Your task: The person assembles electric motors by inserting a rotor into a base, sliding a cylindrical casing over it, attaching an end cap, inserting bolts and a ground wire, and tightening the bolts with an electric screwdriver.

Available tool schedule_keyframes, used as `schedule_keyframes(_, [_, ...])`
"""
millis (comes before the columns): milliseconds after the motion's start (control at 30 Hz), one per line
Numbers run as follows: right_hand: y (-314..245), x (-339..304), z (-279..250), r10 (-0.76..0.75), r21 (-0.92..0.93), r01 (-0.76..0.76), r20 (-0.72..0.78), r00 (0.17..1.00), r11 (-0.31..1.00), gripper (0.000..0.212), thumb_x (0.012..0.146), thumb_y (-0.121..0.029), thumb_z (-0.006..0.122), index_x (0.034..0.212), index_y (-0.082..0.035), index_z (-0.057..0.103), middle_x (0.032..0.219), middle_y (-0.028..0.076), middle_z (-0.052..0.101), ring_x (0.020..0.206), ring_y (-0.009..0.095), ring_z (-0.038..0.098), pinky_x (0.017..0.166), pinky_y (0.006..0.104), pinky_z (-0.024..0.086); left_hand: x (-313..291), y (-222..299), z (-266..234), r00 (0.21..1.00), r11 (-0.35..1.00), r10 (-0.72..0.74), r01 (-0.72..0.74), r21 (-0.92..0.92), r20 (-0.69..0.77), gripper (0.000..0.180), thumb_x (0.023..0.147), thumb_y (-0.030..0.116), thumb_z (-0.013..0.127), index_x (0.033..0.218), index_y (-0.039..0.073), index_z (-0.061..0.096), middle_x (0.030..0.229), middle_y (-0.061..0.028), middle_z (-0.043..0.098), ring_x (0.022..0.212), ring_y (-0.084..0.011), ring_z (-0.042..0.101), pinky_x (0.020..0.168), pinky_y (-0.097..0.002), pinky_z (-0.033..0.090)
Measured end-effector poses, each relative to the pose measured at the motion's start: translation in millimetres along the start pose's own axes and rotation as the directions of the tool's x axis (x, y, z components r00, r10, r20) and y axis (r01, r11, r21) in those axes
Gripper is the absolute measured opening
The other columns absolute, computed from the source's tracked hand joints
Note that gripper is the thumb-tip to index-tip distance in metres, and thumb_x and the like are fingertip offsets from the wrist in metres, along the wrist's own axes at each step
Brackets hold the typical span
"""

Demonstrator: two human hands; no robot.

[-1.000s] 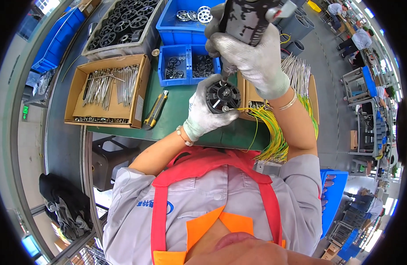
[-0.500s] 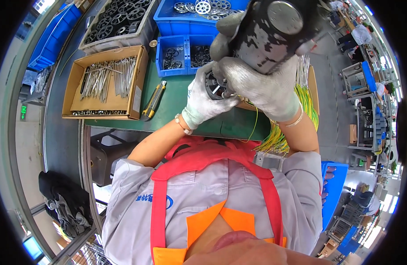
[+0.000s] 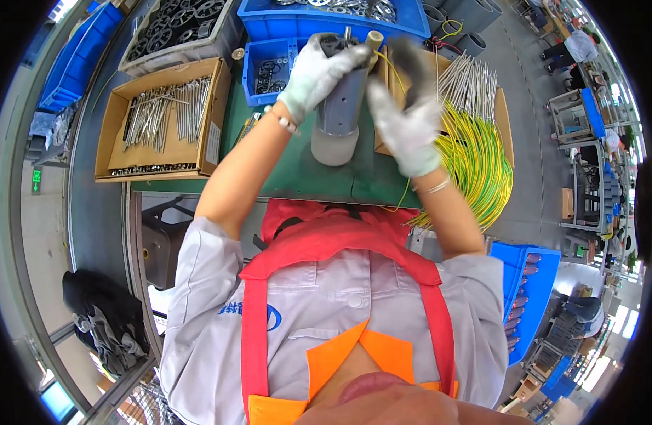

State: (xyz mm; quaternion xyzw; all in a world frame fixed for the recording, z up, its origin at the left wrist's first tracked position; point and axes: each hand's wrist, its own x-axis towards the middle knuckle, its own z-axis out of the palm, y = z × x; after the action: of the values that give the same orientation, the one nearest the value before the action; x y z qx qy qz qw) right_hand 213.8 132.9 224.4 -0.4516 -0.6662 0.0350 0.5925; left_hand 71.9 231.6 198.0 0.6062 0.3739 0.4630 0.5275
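A dark grey cylinder (image 3: 338, 106) stands upright on a pale round base (image 3: 334, 146) on the green bench top. My gloved left hand (image 3: 316, 76) is closed around its upper end, where dark parts and a thin metal pin show. Right of it, my gloved right hand (image 3: 409, 124) is smeared by motion and apart from the cylinder. A blurred dark curved shape (image 3: 413, 67) shows at its fingers; whether it is a held part or the glove's fingertips, I cannot tell. A tan peg-like piece (image 3: 373, 42) and a yellow-green wire (image 3: 391, 62) are beside the cylinder's top.
A cardboard box (image 3: 210, 120) of metal rods stands left, with a partly hidden utility knife (image 3: 248, 126) beside it. Blue bins (image 3: 259, 48) and a grey crate (image 3: 223, 42) of black wheels line the back. Metal rods (image 3: 471, 81) with yellow-green wires (image 3: 475, 163) lie right.
The raised dark cylindrical thing near the camera is gone from there; a grey cylinder now stands on the bench. My left hand has moved to its top, and my right hand has separated from the left.
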Motion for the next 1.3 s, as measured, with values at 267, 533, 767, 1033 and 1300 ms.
schedule_keyframes(267, [55.3, -75.7, 54.6, 0.721, -0.035, -0.769, 0.378, 0.581, 0.638, 0.114, 0.062, -0.035, 0.087, 0.150, 0.000, 0.025, 0.135, 0.022, 0.055, 0.125, 0.032, 0.056, 0.105, 0.0394, 0.044, 25.0, -21.0, 6.1, 0.991, 0.997, -0.069, 0.066, -0.036, -0.110, 0.072, 0.079, 0.041, 0.081, 0.124, -0.009, 0.054, 0.106, -0.0105, 0.068, 0.092, -0.0138, 0.063, 0.083, -0.0274, 0.052])
schedule_keyframes(533, [47.4, -75.7, 52.7, 0.716, -0.147, -0.718, 0.345, 0.607, 0.680, 0.109, 0.064, -0.046, 0.088, 0.146, -0.001, 0.033, 0.128, 0.021, 0.060, 0.116, 0.031, 0.061, 0.100, 0.0385, 0.048, 19.6, -14.4, 8.2, 0.994, 0.986, -0.033, 0.016, -0.168, -0.100, 0.018, 0.093, 0.023, 0.069, 0.101, 0.007, 0.066, 0.091, -0.0002, 0.067, 0.081, -0.0097, 0.060, 0.074, -0.0266, 0.050])
schedule_keyframes(767, [58.8, -76.3, 50.4, 0.673, -0.127, -0.696, 0.423, 0.606, 0.707, 0.114, 0.062, -0.039, 0.088, 0.150, -0.001, 0.024, 0.132, 0.022, 0.058, 0.122, 0.034, 0.058, 0.104, 0.0400, 0.046, 13.9, 0.2, 8.9, 0.990, 0.997, -0.052, 0.044, -0.064, -0.131, 0.022, 0.089, 0.026, 0.075, 0.095, 0.006, 0.065, 0.087, 0.0018, 0.066, 0.076, -0.0077, 0.057, 0.070, -0.0259, 0.048])
schedule_keyframes(1033, [47.7, -68.8, 51.0, 0.706, -0.162, -0.717, 0.412, 0.575, 0.678, 0.117, 0.060, -0.040, 0.087, 0.149, 0.000, 0.024, 0.130, 0.024, 0.058, 0.120, 0.035, 0.059, 0.102, 0.0392, 0.047, 17.6, -17.8, 2.2, 0.993, 0.978, -0.001, -0.023, -0.209, -0.114, 0.029, 0.086, 0.030, 0.077, 0.098, 0.006, 0.067, 0.090, 0.0003, 0.067, 0.079, -0.0093, 0.059, 0.074, -0.0275, 0.050])
schedule_keyframes(1300, [-23.3, 17.0, 6.3, 0.246, 0.712, -0.204, 0.045, 0.968, 0.672, 0.046, 0.091, 0.004, 0.056, 0.136, 0.005, 0.047, 0.137, 0.015, 0.054, 0.126, 0.025, 0.052, 0.109, 0.0341, 0.041, 62.6, -155.8, -49.1, 0.979, 0.984, 0.176, -0.178, -0.003, -0.105, 0.067, 0.080, 0.042, 0.077, 0.118, -0.009, 0.058, 0.110, -0.0190, 0.070, 0.099, -0.0256, 0.068, 0.091, -0.0330, 0.052])
